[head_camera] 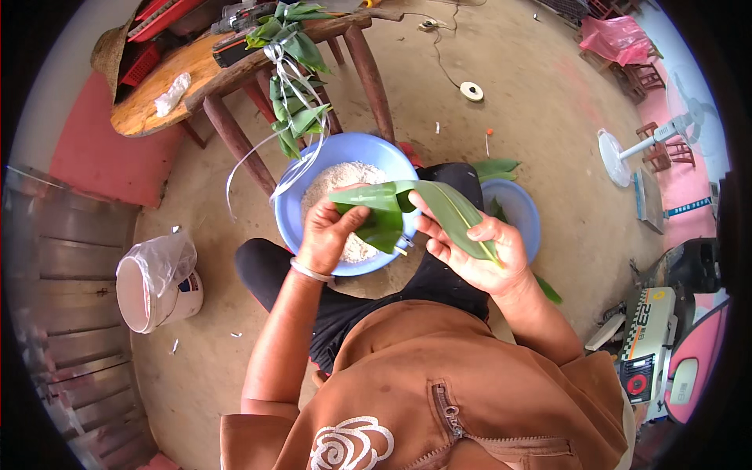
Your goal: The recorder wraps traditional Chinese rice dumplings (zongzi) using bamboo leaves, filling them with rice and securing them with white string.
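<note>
My left hand (325,234) pinches the folded end of long green leaves (449,205), thumb across the darker lower part. Their other end, with its pale midrib, lies across my right hand (496,252), held under the thumb; whether it is one leaf or two, I cannot tell. Both hands are above a blue plastic basin (288,229) of pale rice-like grains (343,176) between my legs. At the basin's far side, leaf-wrapped bundles (288,106) tied with white plastic strings (282,56) hang from a wooden bench (367,76).
A smaller blue basin (529,217) with leaf pieces stands right of my knee, other leaves (493,168) beyond it. A white bucket (132,294) with a plastic bag stands left. Farther right are a pedestal fan (640,141) and a boxed machine (646,323). A cable reel (472,91) lies ahead.
</note>
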Demonstrator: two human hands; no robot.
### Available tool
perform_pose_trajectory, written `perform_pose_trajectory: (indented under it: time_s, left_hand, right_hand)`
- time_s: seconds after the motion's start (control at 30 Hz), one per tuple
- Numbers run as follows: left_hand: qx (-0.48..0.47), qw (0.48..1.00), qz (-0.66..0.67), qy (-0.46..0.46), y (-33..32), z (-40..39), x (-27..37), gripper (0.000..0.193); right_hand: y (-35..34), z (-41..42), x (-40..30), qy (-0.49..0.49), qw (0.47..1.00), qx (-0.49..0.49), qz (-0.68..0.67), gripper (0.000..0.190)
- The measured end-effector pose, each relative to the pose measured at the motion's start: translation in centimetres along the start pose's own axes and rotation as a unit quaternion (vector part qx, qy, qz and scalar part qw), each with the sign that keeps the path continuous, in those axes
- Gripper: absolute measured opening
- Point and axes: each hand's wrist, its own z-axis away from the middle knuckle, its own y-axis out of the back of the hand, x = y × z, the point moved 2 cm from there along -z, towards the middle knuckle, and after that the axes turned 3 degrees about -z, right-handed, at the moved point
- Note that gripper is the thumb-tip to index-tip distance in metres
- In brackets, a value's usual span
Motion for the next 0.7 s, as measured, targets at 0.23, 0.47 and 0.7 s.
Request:
perform_pose_trajectory:
  time_s: [0.23, 0.47, 0.7]
  left_hand:
    - [0.021, 0.999, 0.02, -0.016, 2.0, -2.1, 0.2, 0.044]
    - [0.124, 0.791, -0.483, -0.355, -1.3, 0.2, 10.9, 0.06]
    - [-0.116, 0.692, -0.658, -0.273, -6.2, -0.9, 11.3, 0.084]
  right_hand:
    - [0.7, -0.2, -0.4, -0.054, 0.991, -0.049, 0.11, 0.067]
    - [-2.3, 1.0, -1.3, 0.216, 0.581, 0.017, 0.785, 0.051]
    - [-2.0, 1.9, -1.8, 0.024, 0.956, 0.006, 0.292, 0.049]
